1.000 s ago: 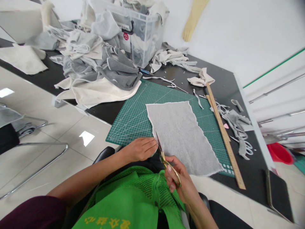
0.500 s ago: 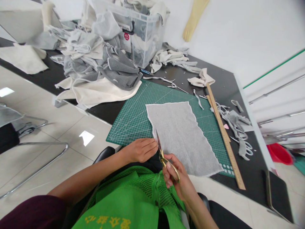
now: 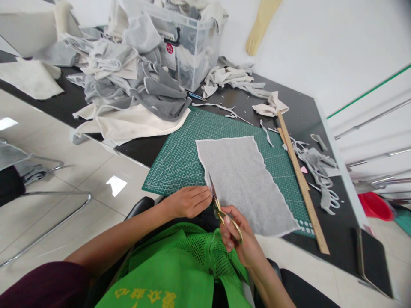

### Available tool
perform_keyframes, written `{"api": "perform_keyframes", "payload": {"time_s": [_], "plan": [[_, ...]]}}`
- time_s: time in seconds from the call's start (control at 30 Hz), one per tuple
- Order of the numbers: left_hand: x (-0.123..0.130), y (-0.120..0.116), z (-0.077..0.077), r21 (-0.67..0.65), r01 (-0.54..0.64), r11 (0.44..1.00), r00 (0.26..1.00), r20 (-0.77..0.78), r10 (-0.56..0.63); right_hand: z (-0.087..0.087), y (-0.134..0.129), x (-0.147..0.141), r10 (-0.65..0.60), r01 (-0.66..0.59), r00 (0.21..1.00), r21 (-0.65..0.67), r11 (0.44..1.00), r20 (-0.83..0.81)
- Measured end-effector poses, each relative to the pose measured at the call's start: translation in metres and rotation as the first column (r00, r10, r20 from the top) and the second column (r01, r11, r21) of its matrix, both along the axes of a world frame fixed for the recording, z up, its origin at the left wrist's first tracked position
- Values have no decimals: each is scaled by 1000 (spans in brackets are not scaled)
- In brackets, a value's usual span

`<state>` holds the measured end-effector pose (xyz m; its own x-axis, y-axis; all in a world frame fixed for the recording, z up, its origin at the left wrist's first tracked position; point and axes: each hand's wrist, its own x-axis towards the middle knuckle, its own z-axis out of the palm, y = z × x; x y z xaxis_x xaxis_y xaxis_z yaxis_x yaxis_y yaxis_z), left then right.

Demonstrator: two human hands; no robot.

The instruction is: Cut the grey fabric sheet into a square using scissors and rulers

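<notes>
A light grey piece of fabric [image 3: 240, 179] lies flat, its near edge reaching past the green cutting mat [image 3: 170, 158]. My right hand [image 3: 239, 231] grips gold-handled scissors [image 3: 218, 208] with fingers in the loops, blades pointing up and left along the fabric's left edge. My left hand [image 3: 194, 201] is pinched closed at that edge, right beside the blades; its fingertips are partly hidden, but they seem to hold the fabric's border. How far apart the blades are is hard to tell.
Grey and cream fabric pieces [image 3: 135, 94] are heaped at the back left, before a clear plastic bin [image 3: 192, 55]. A wooden ruler [image 3: 302, 184] lies along the mat's right side, with fabric scraps [image 3: 316, 164] beyond it. A phone-like dark object [image 3: 374, 261] sits at the right edge.
Hands, scissors and fabric look nearly the same; the whole view has shifted very slightly.
</notes>
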<state>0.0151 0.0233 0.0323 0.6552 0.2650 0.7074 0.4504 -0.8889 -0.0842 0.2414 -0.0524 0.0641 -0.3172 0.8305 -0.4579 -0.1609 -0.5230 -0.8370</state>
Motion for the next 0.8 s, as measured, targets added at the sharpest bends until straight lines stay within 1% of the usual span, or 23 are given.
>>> {"api": "perform_keyframes", "payload": {"time_s": [0.23, 0.47, 0.63, 0.8], "plan": [[-2, -1, -4, -14, 4, 1000, 1000, -15, -4, 2, -2, 3, 43, -45, 999, 55, 997, 21], [-2, 0, -9, -14, 17, 1000, 1000, -18, -17, -3, -5, 1, 4, -4, 1000, 13, 1000, -3], [-4, -1, -8, -24, 23, 999, 999, -30, -24, -5, -6, 3, 15, -15, 1000, 25, 1000, 6], [-3, -1, -7, -21, 18, 1000, 999, -37, -19, -3, -7, 5, 30, -31, 999, 42, 999, 26]]}}
